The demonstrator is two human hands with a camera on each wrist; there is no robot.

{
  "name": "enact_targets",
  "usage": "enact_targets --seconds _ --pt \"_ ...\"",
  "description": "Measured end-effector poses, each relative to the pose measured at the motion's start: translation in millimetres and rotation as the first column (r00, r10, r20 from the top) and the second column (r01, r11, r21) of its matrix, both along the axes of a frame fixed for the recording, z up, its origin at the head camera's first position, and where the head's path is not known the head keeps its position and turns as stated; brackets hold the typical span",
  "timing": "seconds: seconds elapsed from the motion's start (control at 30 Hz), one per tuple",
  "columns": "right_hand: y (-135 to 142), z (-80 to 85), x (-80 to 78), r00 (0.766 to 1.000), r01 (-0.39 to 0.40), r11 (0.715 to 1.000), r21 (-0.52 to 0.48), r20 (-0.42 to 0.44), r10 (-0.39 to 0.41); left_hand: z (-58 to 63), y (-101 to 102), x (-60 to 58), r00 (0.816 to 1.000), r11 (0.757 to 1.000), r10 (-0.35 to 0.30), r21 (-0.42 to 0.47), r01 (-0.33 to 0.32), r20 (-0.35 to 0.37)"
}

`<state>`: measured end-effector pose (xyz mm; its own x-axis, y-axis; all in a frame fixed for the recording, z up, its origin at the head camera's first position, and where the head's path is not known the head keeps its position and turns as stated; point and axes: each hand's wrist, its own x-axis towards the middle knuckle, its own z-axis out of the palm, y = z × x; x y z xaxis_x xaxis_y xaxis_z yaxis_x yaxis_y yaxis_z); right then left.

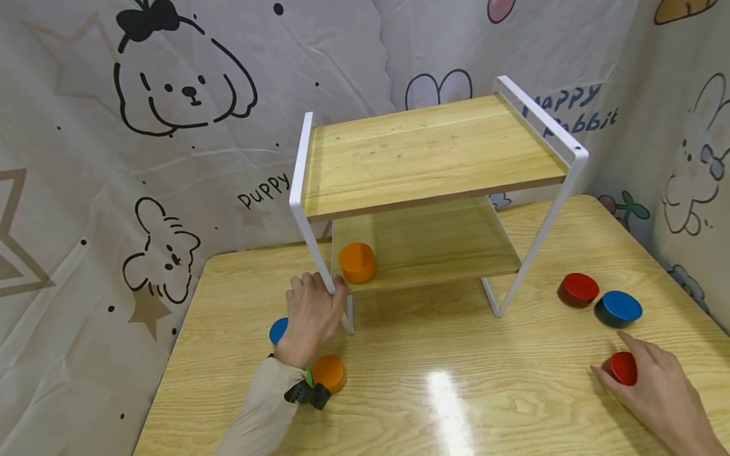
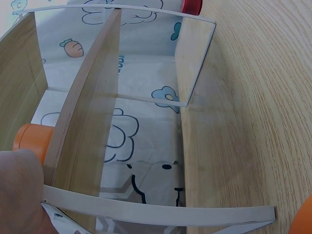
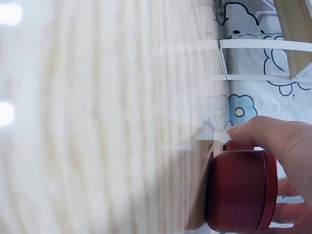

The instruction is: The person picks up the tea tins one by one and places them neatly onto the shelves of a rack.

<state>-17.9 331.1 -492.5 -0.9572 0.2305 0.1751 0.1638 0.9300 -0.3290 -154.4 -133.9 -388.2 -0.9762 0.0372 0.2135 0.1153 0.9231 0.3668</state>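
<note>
A white-framed rack with two wooden shelves [image 1: 433,155] stands on the table. My left hand [image 1: 313,310] grips its left upright by the lower shelf, thumb in front. Just beside that thumb an orange round tin [image 1: 357,263] sits on the lower shelf; the left wrist view also shows this orange tin [image 2: 33,139] near the hand. At the right, my right hand [image 1: 656,386] has thumb and fingers spread around a red round tin [image 1: 623,368] on the table. The right wrist view shows a gap between the upper digit and this red tin [image 3: 239,190].
Beyond the right hand stand another red tin [image 1: 578,290] and a blue tin [image 1: 618,309]. By the left forearm are a second orange tin [image 1: 329,373] and a partly hidden blue tin [image 1: 278,330]. A printed cloth [image 1: 188,158] hangs behind the table.
</note>
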Motion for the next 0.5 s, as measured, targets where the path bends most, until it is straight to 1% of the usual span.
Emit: enact_targets --seconds 0.17,0.33,0.5 --pt "-0.1 0.3 0.4 1.0 0.013 1.0 0.009 0.02 -0.013 0.3 -0.1 -0.4 1.0 1.0 -0.002 0.01 0.002 0.0" --pt "1.5 -0.3 2.7 0.996 0.028 1.0 0.007 0.081 -0.028 0.2 0.0 -0.6 1.0 1.0 -0.006 0.02 0.006 0.002" --pt "5.3 -4.2 6.0 0.988 0.033 0.999 -0.019 0.149 -0.03 0.6 -0.3 0.0 1.0 1.0 -0.008 0.02 0.008 -0.004"
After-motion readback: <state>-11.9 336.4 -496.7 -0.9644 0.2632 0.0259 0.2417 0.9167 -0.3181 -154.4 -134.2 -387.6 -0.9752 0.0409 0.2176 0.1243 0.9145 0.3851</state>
